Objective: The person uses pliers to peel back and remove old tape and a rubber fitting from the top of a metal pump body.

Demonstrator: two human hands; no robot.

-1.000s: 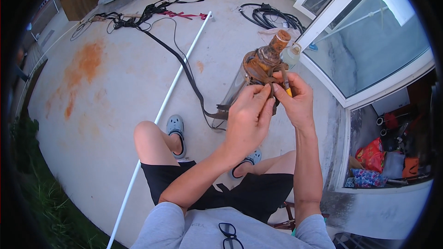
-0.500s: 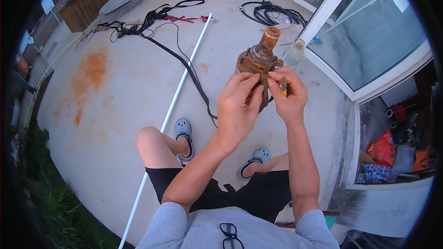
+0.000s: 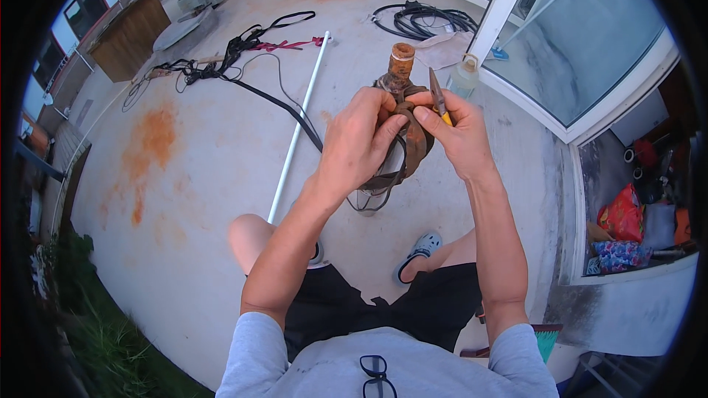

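Observation:
A rusty metal pump-like body with an upright orange-brown pipe neck (image 3: pixel 402 60) stands before me, partly hidden by my hands. Around it runs a flat brown strap (image 3: pixel 419 146), knotted or looped just below the neck. My left hand (image 3: pixel 352 136) is closed, its thumb and fingers pinching the strap from the left. From the right, my right hand (image 3: pixel 463 138) also pinches the strap. A pointed metal tool with a yellow grip (image 3: pixel 438 92) is tucked in that same hand, its tip upward; its exact kind is unclear. A thin dark cable (image 3: pixel 398 180) loops below the body.
A white pole (image 3: pixel 304 118) lies on the concrete at left, near black straps (image 3: pixel 251 70). Beyond are a coiled black hose (image 3: pixel 413 21) and a clear jug (image 3: pixel 464 74). An open glass door (image 3: pixel 590 51) stands at right. My sandalled foot (image 3: pixel 419 254) is below.
The rusty body now shows more of its strap and lower side. The pointed tool has swung up into clearer sight in my right hand. Both hands have shifted slightly left, still pinching.

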